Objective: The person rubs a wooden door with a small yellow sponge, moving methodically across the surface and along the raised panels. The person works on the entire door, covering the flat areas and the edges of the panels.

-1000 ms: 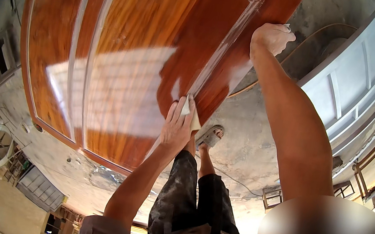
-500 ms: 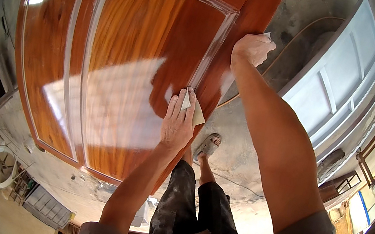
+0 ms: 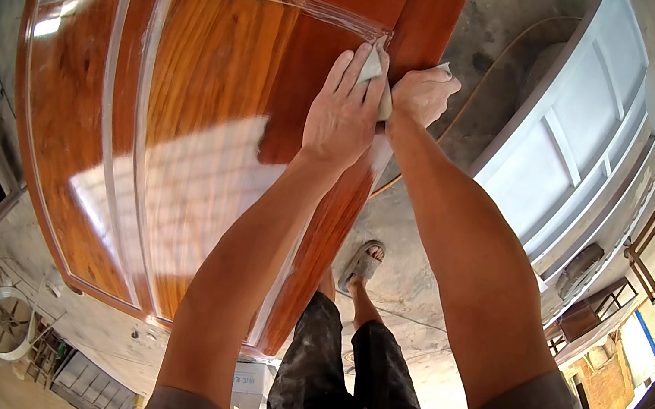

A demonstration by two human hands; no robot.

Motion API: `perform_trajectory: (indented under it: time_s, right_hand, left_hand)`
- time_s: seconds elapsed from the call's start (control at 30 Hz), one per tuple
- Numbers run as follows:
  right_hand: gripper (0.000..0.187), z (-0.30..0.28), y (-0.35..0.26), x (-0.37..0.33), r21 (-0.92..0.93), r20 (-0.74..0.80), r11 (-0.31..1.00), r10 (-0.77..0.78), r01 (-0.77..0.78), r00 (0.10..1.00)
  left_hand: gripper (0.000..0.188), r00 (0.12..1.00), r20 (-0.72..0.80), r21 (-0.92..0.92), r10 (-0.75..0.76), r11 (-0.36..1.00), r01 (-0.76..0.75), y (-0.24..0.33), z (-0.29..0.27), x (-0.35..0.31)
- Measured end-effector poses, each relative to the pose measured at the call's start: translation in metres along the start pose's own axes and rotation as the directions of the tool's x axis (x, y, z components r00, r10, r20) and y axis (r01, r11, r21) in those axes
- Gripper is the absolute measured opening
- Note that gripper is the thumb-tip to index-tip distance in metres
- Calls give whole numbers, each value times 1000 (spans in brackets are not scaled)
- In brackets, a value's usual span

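A glossy reddish-brown wooden panel door [image 3: 227,55] lies before me, with whitish scuffed mouldings round its panels. My left hand [image 3: 342,120] presses a folded piece of pale sandpaper [image 3: 372,66] onto the moulding near the far right corner of the middle panel. The sandpaper passes between its fingers, and part of it sticks out on the right. My right hand [image 3: 422,97] is closed at the door's right edge, close beside the left. A small pale scrap [image 3: 444,67] pokes out of its grip; its kind is unclear.
A white panelled door [image 3: 564,132] stands on the right, with a thin hose [image 3: 490,76] on the floor between the doors. My sandalled foot [image 3: 363,263] is beside the wooden door. A round white tub [image 3: 6,323] and a grey slatted object [image 3: 95,387] are at the lower left.
My left hand has slid away from me with the sandpaper, along the right moulding to the panel's far corner. My right hand stays at the edge, closed; the view has shifted slightly.
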State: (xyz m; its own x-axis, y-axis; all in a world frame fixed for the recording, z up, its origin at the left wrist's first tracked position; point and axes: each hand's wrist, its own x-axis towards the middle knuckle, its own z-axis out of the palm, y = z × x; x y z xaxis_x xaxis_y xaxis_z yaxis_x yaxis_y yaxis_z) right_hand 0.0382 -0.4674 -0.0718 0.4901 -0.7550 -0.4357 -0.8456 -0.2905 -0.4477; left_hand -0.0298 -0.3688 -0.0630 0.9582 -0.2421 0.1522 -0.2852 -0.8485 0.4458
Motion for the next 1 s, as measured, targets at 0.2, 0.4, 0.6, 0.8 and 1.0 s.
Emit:
perform_trajectory:
  time_s: [0.2,0.4,0.6,0.8,1.0]
  right_hand:
    - [41,-2,4,2,27,-24,999,-22,23,999]
    - [43,3,2,2,49,-19,997,-55,56,998]
    - [42,-5,0,-2,18,-22,999,-30,30,999]
    - [39,-3,-5,-5,1,-32,999,-32,32,999]
    - [39,-4,1,-4,-1,-28,1000,-29,29,999]
  left_hand:
    - [57,998,62,28,7,1000,-9,2,1,-37]
    - [61,997,76,0,-32,999,32,2,-8,-3]
    - [50,921,366,-11,-136,989,150,47,-47,-254]
    - [59,989,139,-54,-46,997,54,18,-13,-85]
    - [58,979,203,-109,-32,992,55,12,-13,-102]
